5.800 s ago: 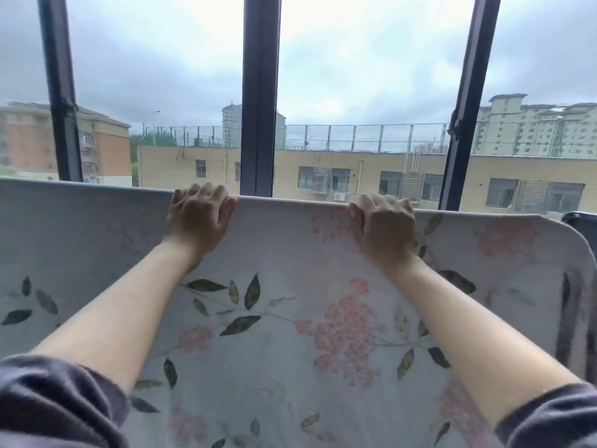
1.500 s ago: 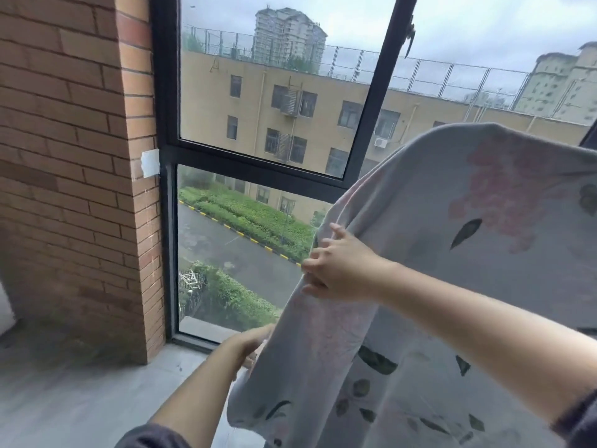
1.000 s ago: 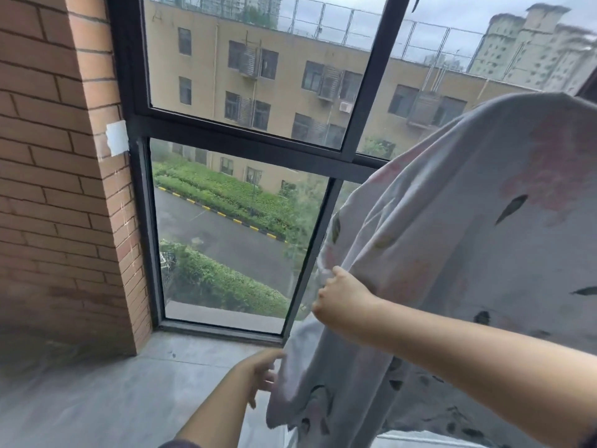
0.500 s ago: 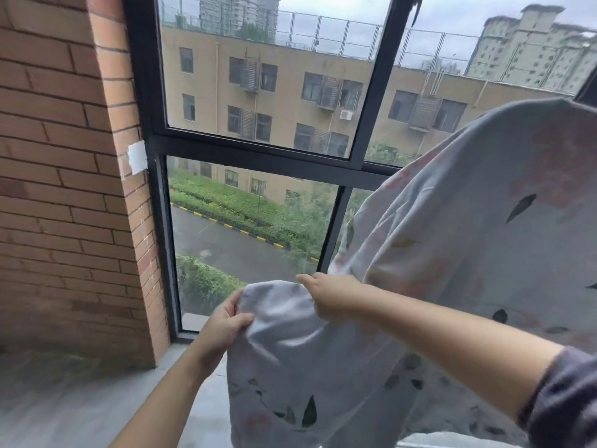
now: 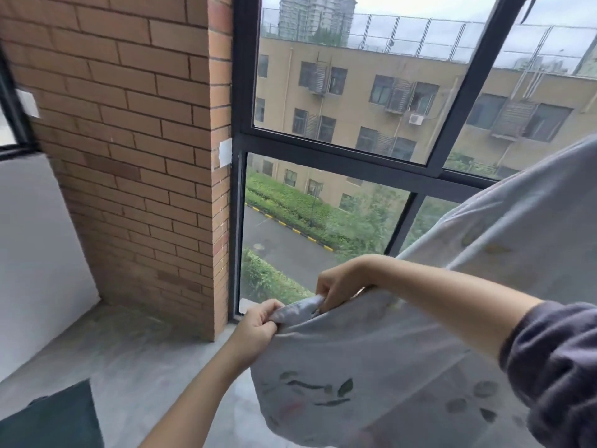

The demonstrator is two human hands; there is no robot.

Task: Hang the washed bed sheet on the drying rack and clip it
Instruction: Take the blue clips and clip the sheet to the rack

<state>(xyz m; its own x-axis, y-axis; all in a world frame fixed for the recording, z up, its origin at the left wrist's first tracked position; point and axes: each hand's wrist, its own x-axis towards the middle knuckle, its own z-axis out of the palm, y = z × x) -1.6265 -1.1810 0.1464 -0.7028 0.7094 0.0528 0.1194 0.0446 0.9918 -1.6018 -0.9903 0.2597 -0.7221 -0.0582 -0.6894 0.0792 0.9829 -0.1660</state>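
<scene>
The pale grey bed sheet (image 5: 484,253), printed with green leaves and pink flowers, slopes down from the upper right toward the middle of the head view. Its left edge is bunched into a short roll between both hands. My left hand (image 5: 256,328) grips that bunched edge from below and from the left. Just right of it, my right hand (image 5: 339,284) pinches the same edge from above. The drying rack is hidden under the sheet or out of frame. No clip is visible.
A brick pillar (image 5: 135,150) stands at the left, with a dark-framed window (image 5: 339,163) beside it. Below lies a grey concrete floor (image 5: 135,367). A dark green object (image 5: 51,418) sits at the bottom left, a white wall panel (image 5: 35,247) at the far left.
The view has swung left from the sheet's top edge to its left end. Both hands have come together and gathered the sheet's edge into a tight bunch, lower than before.
</scene>
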